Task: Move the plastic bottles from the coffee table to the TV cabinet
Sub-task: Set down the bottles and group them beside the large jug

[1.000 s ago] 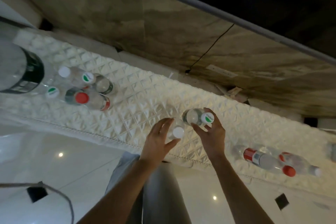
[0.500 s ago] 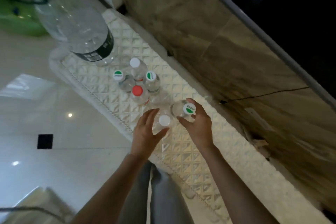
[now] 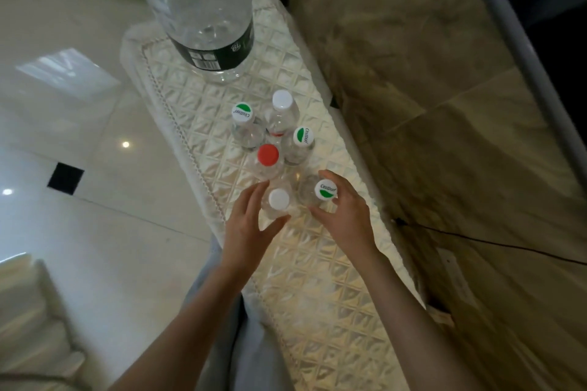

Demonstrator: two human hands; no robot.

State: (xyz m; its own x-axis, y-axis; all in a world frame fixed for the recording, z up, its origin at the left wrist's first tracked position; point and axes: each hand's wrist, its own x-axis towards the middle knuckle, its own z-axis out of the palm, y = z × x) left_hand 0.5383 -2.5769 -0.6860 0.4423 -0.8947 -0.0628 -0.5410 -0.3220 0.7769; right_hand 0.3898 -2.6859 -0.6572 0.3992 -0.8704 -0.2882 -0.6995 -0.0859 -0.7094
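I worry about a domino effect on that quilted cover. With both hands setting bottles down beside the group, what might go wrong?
1. The left hand holds a white-capped bottle close to the red-capped bottle; a nudge could topple the tight cluster.
2. The right hand grips a green-logo bottle over the padded quilted cover, where a light bottle may stand unsteadily.

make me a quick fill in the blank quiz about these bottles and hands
1. The left hand holds a bottle with a ____ cap.
2. The right hand holds a bottle whose cap is white and ____.
3. Only one standing small bottle has a ____ cap.

Missing words: white; green; red
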